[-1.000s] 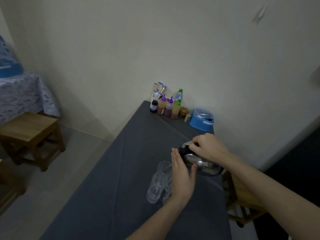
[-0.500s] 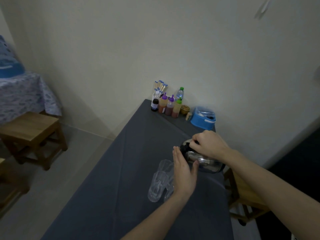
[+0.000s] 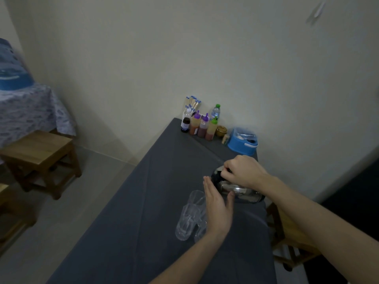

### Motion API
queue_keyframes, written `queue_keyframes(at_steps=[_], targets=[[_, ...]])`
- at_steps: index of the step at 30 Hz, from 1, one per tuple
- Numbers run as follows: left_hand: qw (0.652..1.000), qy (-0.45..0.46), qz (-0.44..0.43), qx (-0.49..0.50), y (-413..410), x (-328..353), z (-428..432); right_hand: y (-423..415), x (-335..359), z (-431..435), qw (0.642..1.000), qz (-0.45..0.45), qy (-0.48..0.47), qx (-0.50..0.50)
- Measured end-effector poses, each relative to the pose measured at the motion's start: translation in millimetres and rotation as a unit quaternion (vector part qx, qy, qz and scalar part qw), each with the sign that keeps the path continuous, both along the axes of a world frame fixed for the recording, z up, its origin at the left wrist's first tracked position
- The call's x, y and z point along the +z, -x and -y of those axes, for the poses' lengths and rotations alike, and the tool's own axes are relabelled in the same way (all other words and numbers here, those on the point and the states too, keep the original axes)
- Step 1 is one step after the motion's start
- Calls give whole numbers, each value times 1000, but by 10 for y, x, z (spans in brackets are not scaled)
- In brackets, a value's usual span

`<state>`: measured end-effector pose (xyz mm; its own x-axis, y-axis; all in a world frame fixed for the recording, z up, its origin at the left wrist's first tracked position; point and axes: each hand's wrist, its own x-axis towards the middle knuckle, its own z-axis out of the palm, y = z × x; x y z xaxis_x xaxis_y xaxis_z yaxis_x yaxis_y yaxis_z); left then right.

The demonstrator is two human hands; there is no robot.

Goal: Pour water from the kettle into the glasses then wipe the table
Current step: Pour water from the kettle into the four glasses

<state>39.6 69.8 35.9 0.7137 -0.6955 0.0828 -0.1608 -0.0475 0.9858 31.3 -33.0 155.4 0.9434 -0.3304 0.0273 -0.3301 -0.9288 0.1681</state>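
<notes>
Grey cloth covers the long table (image 3: 123, 232) where we work, with sauce bottles (image 3: 202, 127) and a blue box (image 3: 242, 143) at its far end by the wall. Compared with a second ago, almost nothing has moved: our right hand (image 3: 243, 174) still grips the top of the steel kettle (image 3: 235, 187), fingers curled around its handle, and the kettle still sits on the cloth just right of the glasses (image 3: 190, 216). Our left hand (image 3: 218, 208) stays flat, fingers pressed together, between kettle and glasses, holding nothing. Only our view has drifted a little. We judge that pouring has not begun; no water is visible in the glasses, though they are dim.
</notes>
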Motion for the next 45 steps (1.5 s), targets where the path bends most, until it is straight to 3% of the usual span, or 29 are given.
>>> queue_keyframes(at_steps=[13,20,24,28,31,34,40,45], targets=[[1000,7,-21,21,-14,17,-7,-71,-13,22,1000,-1,17,23],[1000,-10,18,3,-41,-10,7,1,-60,36,999,36,15,-4],[996,-35,70,-38,-95,2,-2,159,-186,106,994,92,-37,-52],[983,-63,150,-85,-94,36,-1,460,-318,189,968,163,-154,-114],[964,-71,229,-117,-89,58,51,741,-449,249,928,240,-224,-173],[935,-84,301,-167,-24,146,106,997,-586,257,867,330,-303,-216],[854,-123,428,-268,171,131,351,1497,-1204,284,680,495,-436,-319],[774,-195,489,-353,375,-46,627,1787,-1716,215,543,559,-487,-394]])
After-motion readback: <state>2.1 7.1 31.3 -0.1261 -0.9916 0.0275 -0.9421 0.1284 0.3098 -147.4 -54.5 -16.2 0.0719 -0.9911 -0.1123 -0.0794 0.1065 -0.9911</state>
